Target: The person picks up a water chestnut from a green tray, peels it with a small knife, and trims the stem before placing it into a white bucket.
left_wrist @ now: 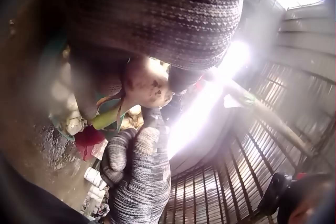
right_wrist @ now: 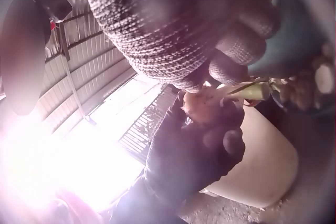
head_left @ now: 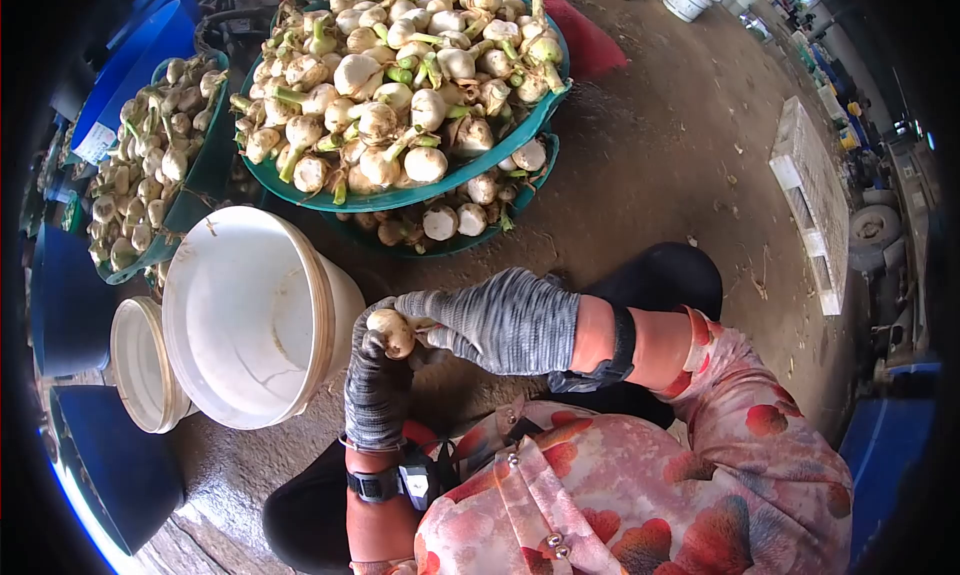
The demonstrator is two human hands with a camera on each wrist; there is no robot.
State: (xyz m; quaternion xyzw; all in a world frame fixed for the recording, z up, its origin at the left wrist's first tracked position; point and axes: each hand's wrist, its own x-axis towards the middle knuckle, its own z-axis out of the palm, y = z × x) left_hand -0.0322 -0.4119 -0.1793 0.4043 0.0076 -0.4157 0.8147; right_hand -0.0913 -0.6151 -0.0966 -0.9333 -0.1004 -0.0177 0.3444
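Both hands wear grey knitted gloves and meet in front of the body. The left hand (head_left: 378,385) grips a whitish bulb (head_left: 395,333) with brown marks, its fingers wrapped round it. The right hand (head_left: 505,325) has curled fingers and pinches at the bulb's side. In the left wrist view the bulb (left_wrist: 147,85) has a green stem (left_wrist: 106,118) pointing down-left, and the right hand's thumb (left_wrist: 147,142) touches its underside. The right wrist view shows the bulb (right_wrist: 202,106) between both gloves, its cut stem (right_wrist: 253,92) sticking out. Whether the right palm holds anything is hidden.
A heaped green tub of bulbs (head_left: 425,163) stands ahead, another (head_left: 135,195) at left. A big white bucket (head_left: 240,315) and a smaller one (head_left: 140,365) stand left of the hands. Blue tubs (head_left: 115,465) line the left edge; a white crate (head_left: 808,200) lies right.
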